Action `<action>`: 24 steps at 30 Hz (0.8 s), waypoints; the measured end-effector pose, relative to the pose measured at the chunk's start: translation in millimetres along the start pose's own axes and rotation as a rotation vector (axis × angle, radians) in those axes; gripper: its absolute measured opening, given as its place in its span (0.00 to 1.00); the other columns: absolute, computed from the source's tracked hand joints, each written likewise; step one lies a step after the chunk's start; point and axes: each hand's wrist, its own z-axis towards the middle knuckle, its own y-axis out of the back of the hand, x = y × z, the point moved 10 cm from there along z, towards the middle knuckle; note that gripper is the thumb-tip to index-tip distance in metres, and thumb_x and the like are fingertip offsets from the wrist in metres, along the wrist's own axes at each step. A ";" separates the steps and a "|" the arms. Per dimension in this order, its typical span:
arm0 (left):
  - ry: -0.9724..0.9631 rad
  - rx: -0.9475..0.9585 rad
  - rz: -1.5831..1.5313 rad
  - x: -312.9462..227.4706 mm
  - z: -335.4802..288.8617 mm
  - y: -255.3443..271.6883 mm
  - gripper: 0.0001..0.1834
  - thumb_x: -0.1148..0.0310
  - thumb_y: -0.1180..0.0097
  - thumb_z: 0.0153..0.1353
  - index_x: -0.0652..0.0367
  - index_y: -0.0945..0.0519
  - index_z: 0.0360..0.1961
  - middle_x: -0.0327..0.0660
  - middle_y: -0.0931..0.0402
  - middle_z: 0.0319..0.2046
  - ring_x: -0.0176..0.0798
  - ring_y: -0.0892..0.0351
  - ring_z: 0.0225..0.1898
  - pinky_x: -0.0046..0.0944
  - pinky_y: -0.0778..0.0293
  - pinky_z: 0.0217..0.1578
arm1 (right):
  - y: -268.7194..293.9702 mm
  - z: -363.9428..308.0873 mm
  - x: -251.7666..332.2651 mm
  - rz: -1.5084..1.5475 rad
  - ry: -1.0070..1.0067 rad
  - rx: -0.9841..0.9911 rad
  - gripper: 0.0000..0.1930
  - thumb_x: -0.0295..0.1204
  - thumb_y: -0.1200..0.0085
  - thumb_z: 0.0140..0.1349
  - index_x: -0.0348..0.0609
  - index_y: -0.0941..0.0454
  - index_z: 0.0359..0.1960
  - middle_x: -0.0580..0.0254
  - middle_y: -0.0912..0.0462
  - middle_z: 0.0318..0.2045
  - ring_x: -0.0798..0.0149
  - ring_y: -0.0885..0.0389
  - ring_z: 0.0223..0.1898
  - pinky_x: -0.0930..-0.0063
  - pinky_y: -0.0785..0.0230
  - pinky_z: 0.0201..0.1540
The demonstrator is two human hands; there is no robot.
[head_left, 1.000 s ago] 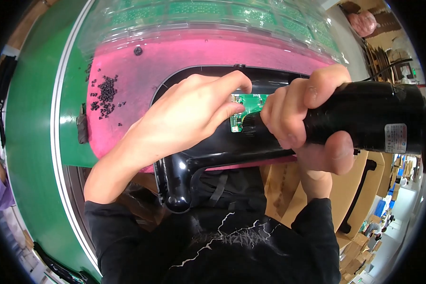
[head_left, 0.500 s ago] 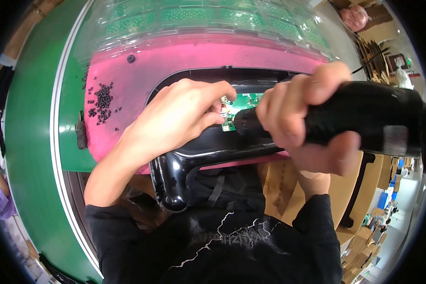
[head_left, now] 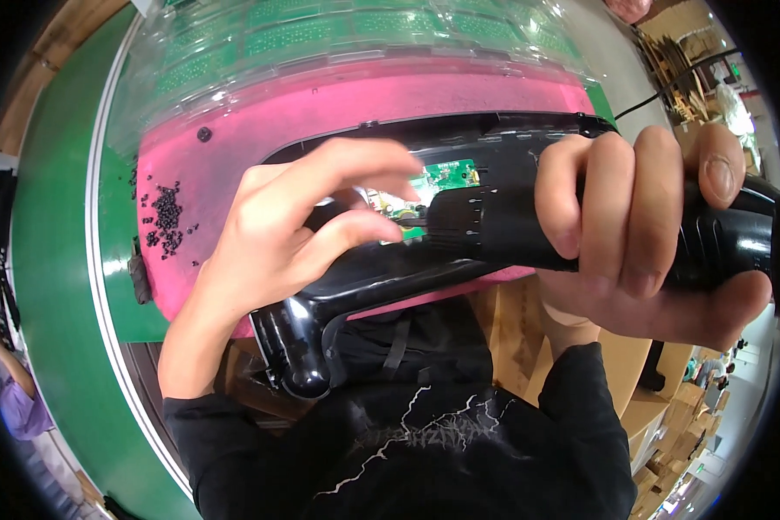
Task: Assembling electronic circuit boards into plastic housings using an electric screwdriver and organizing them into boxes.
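Circuit board (head_left: 449, 176) at mid-frame, left of the power tool (head_left: 503, 227), with the left hand (head_left: 273, 225) nearer to it than the right.
The right hand (head_left: 633, 234), right of centre, has its fingers wrapped around the tool, whose long axis runs from the right edge toward the board; whether its tip touches the board, I cannot tell. At the board's left end, the left thumb and forefinger stand parted, the board lying to their right; contact is unclear. The board's visible upper edge rises slightly rightward, its left end partly covered. Beneath is a black plastic shell (head_left: 390, 282) on a pink mat (head_left: 347, 97); small black pieces (head_left: 166, 217) lie at left, clear trays (head_left: 286, 39) along the top.
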 end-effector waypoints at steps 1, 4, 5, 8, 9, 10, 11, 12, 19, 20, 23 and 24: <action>0.069 0.000 -0.083 6.5 3.3 -2.2 0.32 0.54 0.36 0.56 0.67 0.29 0.55 0.49 0.19 0.43 0.43 0.18 0.44 0.39 0.23 0.44 | 4.1 -0.9 3.6 -0.028 -0.001 -0.020 0.25 0.55 0.49 0.61 0.47 0.34 0.46 0.74 0.31 0.19 0.75 0.37 0.16 0.76 0.42 0.25; 0.026 -0.125 -0.074 14.8 3.5 17.4 0.58 0.26 0.43 0.41 0.64 0.40 0.60 0.52 0.26 0.53 0.46 0.30 0.58 0.45 0.38 0.59 | 10.1 -2.1 4.6 -0.077 -0.016 -0.054 0.25 0.55 0.50 0.61 0.47 0.33 0.46 0.73 0.31 0.18 0.75 0.37 0.16 0.76 0.42 0.25; -0.032 -0.179 -0.039 14.0 -0.6 26.8 0.57 0.27 0.40 0.39 0.63 0.40 0.57 0.51 0.27 0.53 0.44 0.30 0.57 0.43 0.38 0.58 | 11.2 -2.5 3.1 -0.088 -0.023 -0.060 0.25 0.55 0.50 0.61 0.47 0.33 0.46 0.73 0.32 0.18 0.75 0.37 0.16 0.76 0.42 0.25; -0.054 -0.261 0.034 10.3 -6.5 49.3 0.22 0.50 0.53 0.60 0.57 0.41 0.40 0.49 0.34 0.47 0.39 0.38 0.49 0.41 0.46 0.60 | 25.0 -7.9 -5.8 -0.154 -0.067 -0.148 0.24 0.53 0.51 0.61 0.46 0.34 0.45 0.72 0.33 0.17 0.74 0.38 0.15 0.75 0.42 0.24; -0.059 -0.300 0.074 9.6 -7.4 54.7 0.20 0.52 0.54 0.60 0.58 0.40 0.39 0.48 0.35 0.46 0.38 0.39 0.48 0.41 0.46 0.59 | 29.0 -9.0 -9.4 -0.152 -0.085 -0.140 0.23 0.52 0.52 0.62 0.45 0.34 0.44 0.72 0.33 0.16 0.74 0.38 0.15 0.75 0.43 0.23; -0.061 -0.321 0.065 9.9 -8.7 58.6 0.17 0.56 0.55 0.60 0.58 0.40 0.39 0.47 0.35 0.46 0.37 0.40 0.48 0.40 0.46 0.58 | 31.9 -10.5 -13.3 -0.149 -0.103 -0.131 0.23 0.52 0.53 0.62 0.45 0.34 0.43 0.71 0.34 0.16 0.74 0.38 0.15 0.75 0.43 0.23; -0.063 -0.342 0.056 8.9 -9.9 61.3 0.14 0.59 0.57 0.61 0.58 0.40 0.39 0.47 0.36 0.45 0.37 0.40 0.48 0.38 0.46 0.57 | 33.6 -12.7 -16.9 -0.151 -0.105 -0.133 0.23 0.52 0.53 0.62 0.45 0.34 0.43 0.71 0.34 0.16 0.74 0.38 0.15 0.75 0.43 0.23; 0.019 -0.404 0.098 8.6 -11.3 64.6 0.06 0.70 0.61 0.63 0.59 0.39 0.38 0.45 0.35 0.44 0.34 0.40 0.46 0.35 0.45 0.56 | 35.8 -14.8 -20.8 -0.151 -0.106 -0.152 0.22 0.51 0.53 0.62 0.44 0.34 0.43 0.71 0.34 0.15 0.74 0.38 0.14 0.75 0.43 0.22; 0.063 -0.381 0.278 19.2 -7.1 71.2 0.08 0.81 0.52 0.61 0.59 0.36 0.37 0.38 0.31 0.39 0.29 0.36 0.39 0.29 0.37 0.43 | 37.2 -15.0 -27.2 -0.127 -0.131 -0.153 0.22 0.50 0.52 0.62 0.45 0.34 0.44 0.71 0.34 0.16 0.74 0.38 0.15 0.75 0.44 0.22; 0.054 -0.340 0.426 14.4 -4.7 64.2 0.08 0.82 0.48 0.59 0.60 0.33 0.34 0.37 0.28 0.34 0.29 0.32 0.35 0.30 0.35 0.40 | 36.9 -14.9 -28.2 -0.101 -0.128 -0.157 0.22 0.51 0.52 0.63 0.45 0.34 0.44 0.71 0.33 0.17 0.74 0.38 0.15 0.75 0.43 0.22; 0.072 -0.118 0.526 12.2 1.2 36.5 0.11 0.80 0.42 0.55 0.62 0.25 0.40 0.40 0.22 0.32 0.36 0.23 0.34 0.36 0.30 0.38 | 29.3 -9.7 -21.8 0.150 -0.046 -0.008 0.23 0.52 0.53 0.63 0.46 0.34 0.47 0.72 0.30 0.19 0.75 0.36 0.17 0.76 0.42 0.25; 0.072 -0.033 0.478 13.5 2.7 27.0 0.15 0.76 0.38 0.53 0.62 0.25 0.42 0.40 0.22 0.32 0.39 0.22 0.35 0.37 0.29 0.39 | 24.9 -7.0 -18.7 0.194 -0.021 0.053 0.23 0.52 0.53 0.64 0.46 0.34 0.48 0.72 0.29 0.20 0.75 0.34 0.18 0.77 0.42 0.26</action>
